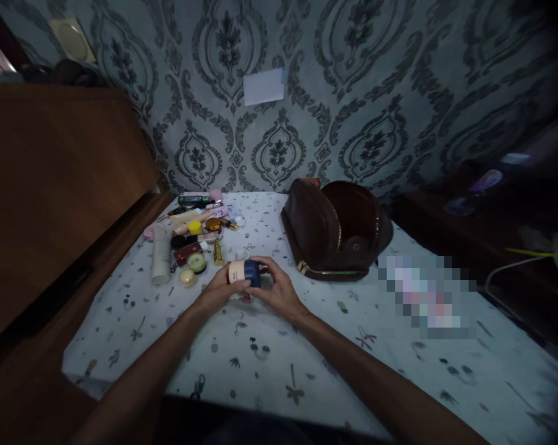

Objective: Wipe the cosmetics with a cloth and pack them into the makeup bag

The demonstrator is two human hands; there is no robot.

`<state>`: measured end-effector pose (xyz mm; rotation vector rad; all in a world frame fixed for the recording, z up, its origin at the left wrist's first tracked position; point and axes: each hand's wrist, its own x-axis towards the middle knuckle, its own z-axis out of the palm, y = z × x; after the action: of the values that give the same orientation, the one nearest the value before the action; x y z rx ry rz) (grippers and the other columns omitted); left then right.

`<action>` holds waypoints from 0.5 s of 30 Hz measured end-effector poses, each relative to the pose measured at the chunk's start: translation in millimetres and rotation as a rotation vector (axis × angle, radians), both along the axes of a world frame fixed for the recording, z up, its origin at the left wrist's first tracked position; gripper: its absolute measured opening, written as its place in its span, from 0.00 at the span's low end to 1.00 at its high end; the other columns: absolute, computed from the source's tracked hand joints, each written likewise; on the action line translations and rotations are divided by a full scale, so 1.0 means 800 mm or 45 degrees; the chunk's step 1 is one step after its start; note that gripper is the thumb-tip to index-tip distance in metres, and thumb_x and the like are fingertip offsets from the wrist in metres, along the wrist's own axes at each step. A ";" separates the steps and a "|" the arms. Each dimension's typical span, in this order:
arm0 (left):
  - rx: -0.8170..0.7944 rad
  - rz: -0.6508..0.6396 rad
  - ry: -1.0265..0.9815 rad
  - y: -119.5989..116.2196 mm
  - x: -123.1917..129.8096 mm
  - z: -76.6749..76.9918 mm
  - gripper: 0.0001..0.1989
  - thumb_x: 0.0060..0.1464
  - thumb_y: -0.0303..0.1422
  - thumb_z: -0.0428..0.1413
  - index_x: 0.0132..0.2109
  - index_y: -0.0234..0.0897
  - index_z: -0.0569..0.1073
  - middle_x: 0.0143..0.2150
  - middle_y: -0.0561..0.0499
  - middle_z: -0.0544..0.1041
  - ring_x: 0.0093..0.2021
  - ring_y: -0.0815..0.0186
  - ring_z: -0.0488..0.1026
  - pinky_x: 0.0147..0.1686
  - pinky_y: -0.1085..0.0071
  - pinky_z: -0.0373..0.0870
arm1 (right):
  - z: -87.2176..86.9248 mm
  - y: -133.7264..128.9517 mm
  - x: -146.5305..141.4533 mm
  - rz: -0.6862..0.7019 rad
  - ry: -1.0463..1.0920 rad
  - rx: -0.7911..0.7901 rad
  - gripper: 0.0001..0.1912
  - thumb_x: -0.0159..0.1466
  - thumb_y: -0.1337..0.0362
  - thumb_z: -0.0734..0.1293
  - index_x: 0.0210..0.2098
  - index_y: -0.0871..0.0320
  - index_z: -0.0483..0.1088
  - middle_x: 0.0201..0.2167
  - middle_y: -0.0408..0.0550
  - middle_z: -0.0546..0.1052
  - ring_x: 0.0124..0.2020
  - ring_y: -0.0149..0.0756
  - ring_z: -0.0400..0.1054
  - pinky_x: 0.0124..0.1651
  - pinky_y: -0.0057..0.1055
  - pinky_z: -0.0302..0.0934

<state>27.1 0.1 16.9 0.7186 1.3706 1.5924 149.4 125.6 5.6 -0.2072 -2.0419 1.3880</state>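
A small jar [238, 272] with a cream body and dark blue lid is held sideways between both hands. My left hand [219, 290] is closed round its cream end. The fingers of my right hand [279, 289] grip the blue lid. Just left of the hands lie a green round container [196, 262], a cream round item [188, 277], a gold bottle [218, 253] and a dark red case [186, 252]. To the right of the hands, a brown bag [313, 216] stands with its zip open.
Several tubes and cosmetics, among them a white tube [161, 254] and a yellow lid [194, 227], cover the back left of the patterned white cloth [260, 377]. A wooden panel [60, 185] borders the left. A blurred-out item [424, 296] lies right.
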 end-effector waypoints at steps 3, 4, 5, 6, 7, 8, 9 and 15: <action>-0.022 -0.020 -0.067 0.001 0.003 0.000 0.35 0.36 0.45 0.70 0.50 0.33 0.71 0.37 0.48 0.78 0.30 0.67 0.73 0.24 0.75 0.69 | -0.003 0.000 -0.001 -0.057 0.077 0.159 0.24 0.57 0.56 0.73 0.51 0.53 0.68 0.49 0.51 0.73 0.51 0.45 0.68 0.52 0.41 0.64; -0.031 -0.013 -0.080 0.002 0.004 0.000 0.35 0.36 0.45 0.70 0.49 0.32 0.72 0.37 0.48 0.78 0.29 0.67 0.73 0.24 0.75 0.68 | -0.004 0.001 -0.001 -0.072 0.100 0.203 0.23 0.58 0.55 0.72 0.51 0.53 0.68 0.50 0.52 0.73 0.52 0.46 0.68 0.52 0.41 0.64; -0.040 -0.004 -0.090 0.003 0.006 0.000 0.34 0.35 0.46 0.71 0.48 0.32 0.73 0.36 0.48 0.78 0.29 0.68 0.73 0.25 0.75 0.68 | -0.005 0.002 -0.001 -0.087 0.118 0.241 0.22 0.59 0.55 0.72 0.51 0.53 0.68 0.50 0.53 0.73 0.53 0.46 0.68 0.51 0.41 0.65; -0.051 0.004 -0.097 0.003 0.007 0.000 0.34 0.35 0.47 0.71 0.46 0.31 0.74 0.34 0.49 0.78 0.28 0.68 0.73 0.26 0.75 0.68 | -0.006 0.003 -0.001 -0.104 0.133 0.272 0.21 0.60 0.56 0.71 0.51 0.53 0.68 0.51 0.54 0.72 0.53 0.47 0.67 0.51 0.41 0.65; -0.065 0.011 -0.100 0.004 0.009 0.000 0.33 0.34 0.47 0.71 0.44 0.31 0.74 0.32 0.49 0.78 0.27 0.69 0.72 0.26 0.75 0.68 | -0.007 0.004 -0.001 -0.124 0.145 0.301 0.21 0.60 0.57 0.71 0.52 0.52 0.67 0.51 0.54 0.71 0.54 0.47 0.67 0.51 0.42 0.66; -0.082 0.015 -0.098 0.005 0.011 0.000 0.32 0.33 0.48 0.71 0.42 0.31 0.75 0.29 0.50 0.77 0.26 0.69 0.71 0.26 0.75 0.68 | -0.008 0.005 0.000 -0.145 0.152 0.329 0.21 0.61 0.58 0.70 0.52 0.52 0.67 0.51 0.54 0.71 0.54 0.47 0.66 0.51 0.42 0.66; -0.103 0.020 -0.092 0.005 0.012 -0.001 0.32 0.32 0.49 0.71 0.40 0.31 0.75 0.27 0.51 0.76 0.24 0.70 0.70 0.25 0.74 0.67 | -0.008 0.006 0.000 -0.168 0.156 0.359 0.21 0.61 0.59 0.70 0.53 0.51 0.67 0.52 0.54 0.70 0.54 0.48 0.66 0.51 0.43 0.66; -0.173 0.098 0.102 0.005 0.006 -0.003 0.28 0.36 0.54 0.67 0.35 0.34 0.75 0.23 0.56 0.71 0.21 0.71 0.65 0.23 0.74 0.63 | -0.002 0.010 0.006 -0.279 0.119 0.511 0.23 0.60 0.63 0.71 0.55 0.50 0.69 0.49 0.53 0.69 0.52 0.48 0.65 0.56 0.46 0.62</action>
<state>32.0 4.4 14.4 0.6608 1.5658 1.5265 154.1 134.0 4.0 -0.1802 -2.0983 0.8212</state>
